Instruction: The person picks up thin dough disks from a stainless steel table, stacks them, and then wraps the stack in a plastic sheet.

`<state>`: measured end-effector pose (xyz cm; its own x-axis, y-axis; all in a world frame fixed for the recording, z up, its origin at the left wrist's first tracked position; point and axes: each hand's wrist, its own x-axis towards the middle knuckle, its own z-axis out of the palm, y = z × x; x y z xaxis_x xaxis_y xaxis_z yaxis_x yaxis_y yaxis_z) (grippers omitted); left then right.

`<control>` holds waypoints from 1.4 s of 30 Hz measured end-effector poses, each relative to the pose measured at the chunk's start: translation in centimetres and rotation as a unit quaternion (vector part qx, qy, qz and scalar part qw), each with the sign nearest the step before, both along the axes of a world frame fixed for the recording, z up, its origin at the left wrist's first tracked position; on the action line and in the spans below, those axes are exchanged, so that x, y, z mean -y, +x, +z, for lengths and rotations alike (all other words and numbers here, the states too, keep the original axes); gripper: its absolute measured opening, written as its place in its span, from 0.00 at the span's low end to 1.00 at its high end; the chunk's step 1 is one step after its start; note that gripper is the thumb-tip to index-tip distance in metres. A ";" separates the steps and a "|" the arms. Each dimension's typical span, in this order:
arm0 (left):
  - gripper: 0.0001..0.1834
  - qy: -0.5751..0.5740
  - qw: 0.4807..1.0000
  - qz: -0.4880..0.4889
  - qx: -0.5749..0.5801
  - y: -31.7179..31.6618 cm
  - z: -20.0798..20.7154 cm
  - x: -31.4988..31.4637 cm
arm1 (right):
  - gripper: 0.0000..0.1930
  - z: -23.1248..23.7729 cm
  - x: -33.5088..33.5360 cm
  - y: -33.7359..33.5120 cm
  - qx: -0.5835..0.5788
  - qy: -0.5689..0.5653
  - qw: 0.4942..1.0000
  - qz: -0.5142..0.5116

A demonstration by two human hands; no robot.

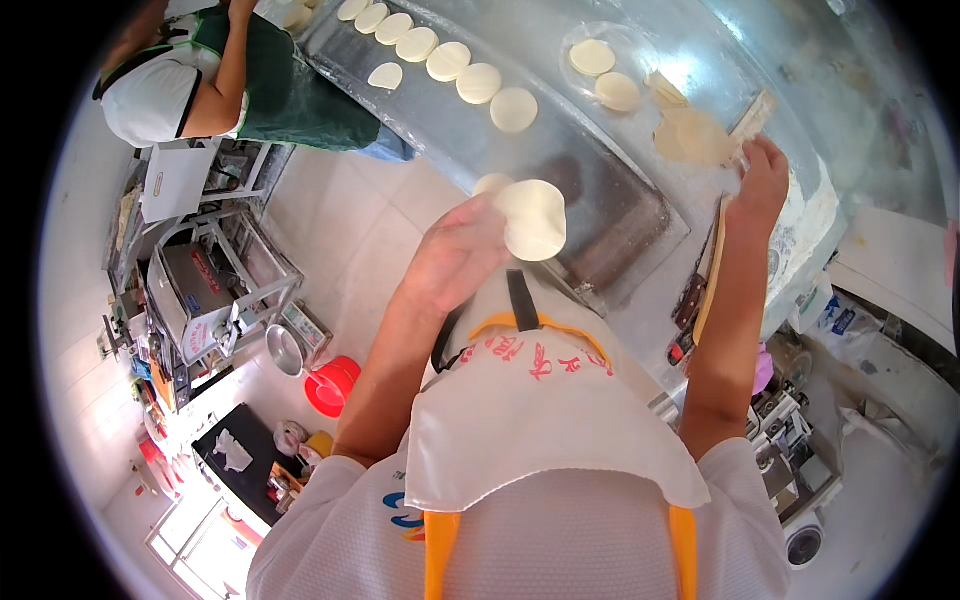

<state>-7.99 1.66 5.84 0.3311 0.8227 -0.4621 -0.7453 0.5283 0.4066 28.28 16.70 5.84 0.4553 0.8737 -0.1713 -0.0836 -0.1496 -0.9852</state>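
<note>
My left hand (458,252) holds a pale, thin dough round (535,221) at its fingertips, above the near end of the metal tray (625,215). Part of another round (491,184) shows just behind it. My right hand (763,178) is on the worktop at the right, its fingers curled at the edge of a tan, floury dough piece (692,136) and close to a light wooden strip (752,116). Whatever lies between those fingers is hidden. Farther left on the tray, a row of dough rounds (449,61) stretches away, with a smaller cut piece (385,76) beside it.
Two more rounds (617,92) lie on the worktop, one on a clear disc. A knife (690,300) lies by my right forearm. At the far left stands a co-worker in a green apron (300,95). A red basin (333,387) and a metal-framed machine (205,275) stand at the left.
</note>
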 end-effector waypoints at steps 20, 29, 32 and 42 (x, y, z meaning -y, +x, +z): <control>0.08 -0.067 0.873 -0.004 -0.482 -2.2 -14.2 3.5 | 0.11 -12.5 9.1 -19.0 0.132 -0.130 0.878 0.442; 0.15 -0.161 0.807 -0.024 -0.568 -3.4 -16.4 0.1 | 0.11 -18.0 6.8 -23.1 0.285 0.003 0.865 0.414; 0.15 -0.139 0.802 0.019 -0.580 -3.3 -17.4 0.5 | 0.16 -18.4 6.9 -23.2 0.321 0.032 0.846 0.425; 0.14 -0.145 0.864 0.063 -0.478 -3.5 -17.8 0.7 | 0.14 -18.6 7.4 -23.7 0.348 0.045 0.836 0.422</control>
